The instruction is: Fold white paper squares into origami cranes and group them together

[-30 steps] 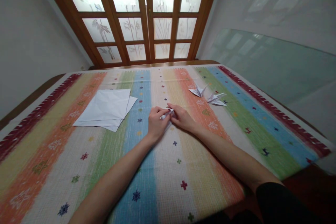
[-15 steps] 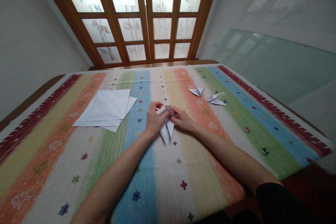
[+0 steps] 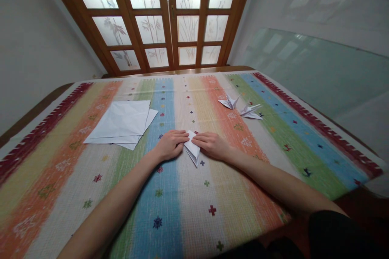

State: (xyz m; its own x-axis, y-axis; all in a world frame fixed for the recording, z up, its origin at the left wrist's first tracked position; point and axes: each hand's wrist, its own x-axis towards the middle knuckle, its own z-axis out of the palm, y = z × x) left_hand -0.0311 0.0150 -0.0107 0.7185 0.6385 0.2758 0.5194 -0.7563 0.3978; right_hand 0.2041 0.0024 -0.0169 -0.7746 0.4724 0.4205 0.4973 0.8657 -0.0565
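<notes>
A small piece of white folded paper (image 3: 193, 147), a narrow kite shape with layered edges, lies on the striped tablecloth in front of me. From the left, my left hand (image 3: 172, 144) has its closed fingers and thumb on the paper's left edge. My right hand (image 3: 211, 145) holds the opposite edge, fingers together with their tips on the paper's upper face; its thumb is hidden. The paper's lower point sticks out toward me between the hands. Beyond my right hand stand two folded paper cranes, a farther crane (image 3: 228, 102) and a nearer crane (image 3: 251, 112).
Left of my hands lies a loose stack of white paper sheets (image 3: 121, 119). The striped tablecloth (image 3: 164, 210) covers the table. Wooden doors with glass panes (image 3: 148, 28) stand past the far edge, and a glass panel (image 3: 316, 64) leans along the right wall.
The folded paper went from raised between my fingers to lower and flatter, its two lower points now together. My left hand moved left and my right hand slightly toward me.
</notes>
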